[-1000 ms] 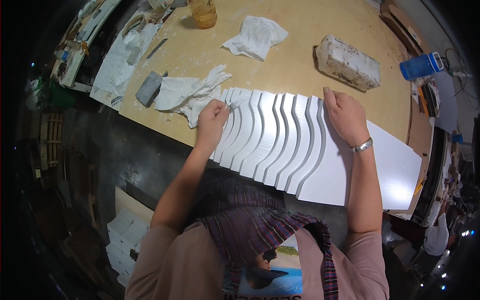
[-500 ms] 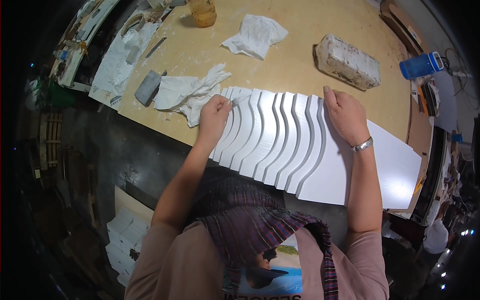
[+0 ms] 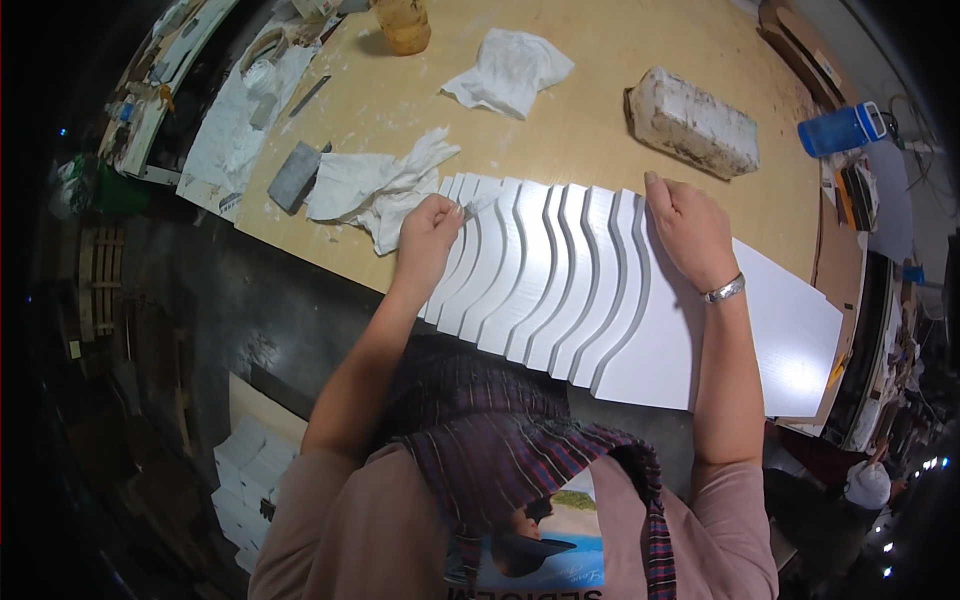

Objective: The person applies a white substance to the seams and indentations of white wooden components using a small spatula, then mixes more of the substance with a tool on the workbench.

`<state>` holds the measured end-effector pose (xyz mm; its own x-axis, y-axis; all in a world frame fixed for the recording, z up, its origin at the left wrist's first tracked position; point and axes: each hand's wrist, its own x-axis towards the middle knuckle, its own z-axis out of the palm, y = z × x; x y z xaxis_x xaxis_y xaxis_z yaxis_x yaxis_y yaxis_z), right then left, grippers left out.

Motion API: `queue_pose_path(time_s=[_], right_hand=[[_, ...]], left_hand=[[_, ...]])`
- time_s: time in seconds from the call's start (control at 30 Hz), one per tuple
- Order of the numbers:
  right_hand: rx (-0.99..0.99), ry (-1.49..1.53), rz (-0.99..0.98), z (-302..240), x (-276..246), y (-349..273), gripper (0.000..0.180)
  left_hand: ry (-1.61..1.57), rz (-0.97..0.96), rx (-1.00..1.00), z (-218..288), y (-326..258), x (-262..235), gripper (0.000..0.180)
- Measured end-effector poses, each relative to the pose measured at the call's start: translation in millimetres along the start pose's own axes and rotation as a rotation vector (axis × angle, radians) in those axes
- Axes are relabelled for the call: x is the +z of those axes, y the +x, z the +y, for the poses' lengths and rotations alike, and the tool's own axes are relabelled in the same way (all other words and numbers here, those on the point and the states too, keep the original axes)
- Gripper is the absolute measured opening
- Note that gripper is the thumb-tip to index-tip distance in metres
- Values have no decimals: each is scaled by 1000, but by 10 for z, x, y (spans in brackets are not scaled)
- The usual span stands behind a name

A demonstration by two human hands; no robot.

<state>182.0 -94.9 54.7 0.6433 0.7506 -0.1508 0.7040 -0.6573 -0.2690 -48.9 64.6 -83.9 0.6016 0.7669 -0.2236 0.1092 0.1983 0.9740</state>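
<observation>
A long white panel (image 3: 655, 355) with several wavy raised steps lies along the table's near edge, in front of my body. My left hand (image 3: 430, 238) is closed at the panel's far left corner, thumb and fingers pinched together. A small pale, smeared patch shows beside its fingertips; what it holds, if anything, is unclear. Over the smooth part of the panel, close to the last wavy step, my right hand (image 3: 692, 230) is curled with its thumb pointing away from me at the far edge. Its fingers are mostly hidden. A metal bracelet (image 3: 724, 290) circles the right wrist.
Beyond the panel on the wooden table (image 3: 560, 145) lie a crumpled white cloth (image 3: 510, 75), another cloth (image 3: 365, 190), a grey block (image 3: 295, 177), a stained wrapped block (image 3: 695, 122) and an amber cup (image 3: 403, 25). A blue bottle (image 3: 832, 132) is at right. Another person's white cap (image 3: 867, 484) shows lower right.
My hands and the panel stay practically in place. At the lower right, the other person has shifted, and a raised hand now shows near the white cap.
</observation>
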Motion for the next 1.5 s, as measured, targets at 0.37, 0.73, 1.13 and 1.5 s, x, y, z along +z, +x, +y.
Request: queue_pose_path(time_s=[0.37,0.73,1.13,1.5], right_hand=[[-7,13,3,2,0,-13,51],[-6,6,3,12,4,-6,52],[8,-7,-19,-9,-9,-3,52],[7,-12,-6,8,10,7,52]], left_hand=[[-8,15,-111,150,-123,-73,4],[439,-145,394,388,10,-259,18],[566,-233,549,422,258,-321,18],[545,-244,493,351,394,-321,17]])
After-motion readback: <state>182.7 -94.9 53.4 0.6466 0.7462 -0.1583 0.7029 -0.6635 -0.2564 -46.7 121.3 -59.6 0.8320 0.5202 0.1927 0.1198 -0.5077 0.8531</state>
